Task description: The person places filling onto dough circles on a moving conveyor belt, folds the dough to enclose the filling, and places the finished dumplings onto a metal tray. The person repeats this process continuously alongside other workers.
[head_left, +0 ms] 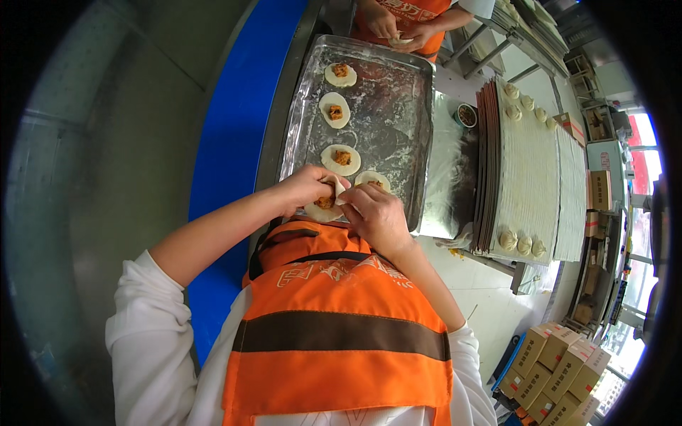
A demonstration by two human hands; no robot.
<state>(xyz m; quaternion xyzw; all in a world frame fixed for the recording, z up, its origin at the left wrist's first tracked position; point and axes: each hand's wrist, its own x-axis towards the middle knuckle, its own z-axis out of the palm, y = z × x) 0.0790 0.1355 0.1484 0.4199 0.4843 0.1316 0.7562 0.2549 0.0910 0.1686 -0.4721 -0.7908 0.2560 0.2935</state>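
Note:
Between my two hands, at the near edge of a floured metal tray (pixel 398 128), is a dough wrapper (pixel 318 212) with orange-brown filling showing in it. My left hand (pixel 310 189) holds its left side, fingers closed round the dough. At the upper right edge my right hand (pixel 369 213) pinches a raised fold of the same wrapper. Just beyond my right hand lies another filled wrapper (pixel 373 177), partly hidden by that hand. Farther up the tray's left side, flat filled wrappers lie in a column, the closest one (pixel 341 160) right above my left hand.
Across the tray, a co-worker's hands (pixel 401 32) hold a piece of dough. On the right, stacked boards (pixel 529 177) carry several pleated buns (pixel 524 246). A small bowl (pixel 465 116) stands between tray and boards. Cardboard boxes (pixel 550 369) are piled at lower right. A blue strip (pixel 238 106) runs along the left.

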